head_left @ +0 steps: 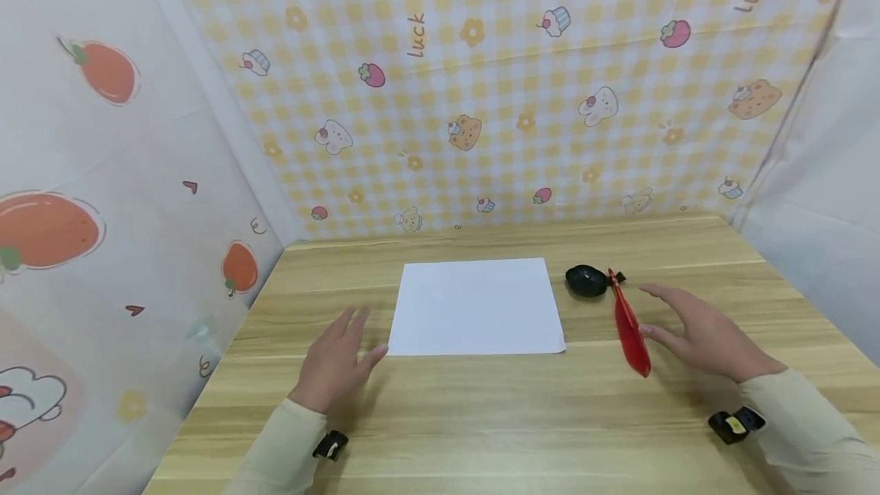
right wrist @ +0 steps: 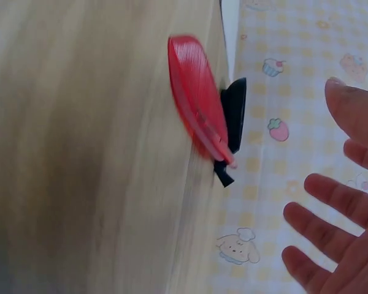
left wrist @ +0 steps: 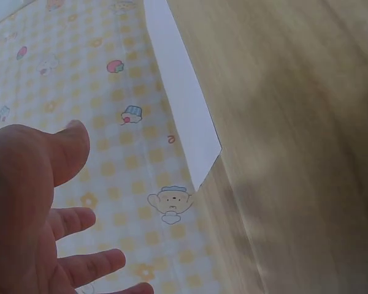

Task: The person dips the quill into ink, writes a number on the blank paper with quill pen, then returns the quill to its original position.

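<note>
A red feather-shaped object (head_left: 631,334) with a thin stem lies on the table at the right. Its stem end crosses the narrow tail of a glossy black oval object (head_left: 587,281), which in the right wrist view (right wrist: 234,113) sits behind it. My right hand (head_left: 711,334) hovers beside the red feather-shaped object, thumb tip close to its edge, fingers spread. A white sheet of paper (head_left: 477,308) lies flat in the middle. Near its lower left corner is my left hand (head_left: 337,365), fingers apart and holding nothing.
The wooden table (head_left: 481,426) runs back to a yellow checked cloth (head_left: 440,98) hanging behind it. White cloth with fruit prints (head_left: 137,143) hangs on the left side, and plain white cloth (head_left: 832,151) on the right. Black bands sit on both wrists.
</note>
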`<state>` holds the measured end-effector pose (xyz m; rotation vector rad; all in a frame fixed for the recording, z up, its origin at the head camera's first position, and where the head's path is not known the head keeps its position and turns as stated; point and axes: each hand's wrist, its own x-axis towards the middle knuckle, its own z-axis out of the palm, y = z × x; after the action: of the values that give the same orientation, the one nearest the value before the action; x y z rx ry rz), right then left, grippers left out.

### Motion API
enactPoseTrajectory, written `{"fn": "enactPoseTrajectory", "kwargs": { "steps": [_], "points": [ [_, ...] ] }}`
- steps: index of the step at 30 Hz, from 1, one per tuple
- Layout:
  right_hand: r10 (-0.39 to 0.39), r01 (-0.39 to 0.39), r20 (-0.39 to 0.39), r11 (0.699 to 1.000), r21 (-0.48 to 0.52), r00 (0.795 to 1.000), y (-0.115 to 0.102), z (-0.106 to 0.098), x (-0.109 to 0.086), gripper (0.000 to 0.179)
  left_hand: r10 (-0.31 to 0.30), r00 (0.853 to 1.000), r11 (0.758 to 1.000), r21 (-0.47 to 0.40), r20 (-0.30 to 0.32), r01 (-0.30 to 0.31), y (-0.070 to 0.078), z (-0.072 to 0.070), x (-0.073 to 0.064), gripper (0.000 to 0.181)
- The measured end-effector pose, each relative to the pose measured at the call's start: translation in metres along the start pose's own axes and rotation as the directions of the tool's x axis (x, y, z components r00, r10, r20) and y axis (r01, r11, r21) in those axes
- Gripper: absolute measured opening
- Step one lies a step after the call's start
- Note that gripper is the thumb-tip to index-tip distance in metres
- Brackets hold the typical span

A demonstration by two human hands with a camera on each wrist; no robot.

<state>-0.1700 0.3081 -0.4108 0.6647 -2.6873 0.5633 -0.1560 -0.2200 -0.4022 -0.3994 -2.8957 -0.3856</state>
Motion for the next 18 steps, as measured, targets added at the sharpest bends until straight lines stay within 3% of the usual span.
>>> {"fn": "enactPoseTrajectory", "kwargs": {
  "steps": [9, 18],
  "points": [
    [-0.085, 0.083, -0.025, 0.995, -0.053, 0.996, 0.014, 0.0, 0.013, 0.054, -0.001, 0.992, 0.997, -0.083, 0.126, 0.011, -0.002, 0.003, 0.023, 0.076],
    [-0.206, 0.202, -0.028, 0.972, -0.117, 0.978, 0.031, 0.002, 0.027, 0.052, 0.031, 0.974, 0.996, -0.091, 0.224, -0.011, -0.004, 0.009, 0.042, 0.08]
  ]
}}
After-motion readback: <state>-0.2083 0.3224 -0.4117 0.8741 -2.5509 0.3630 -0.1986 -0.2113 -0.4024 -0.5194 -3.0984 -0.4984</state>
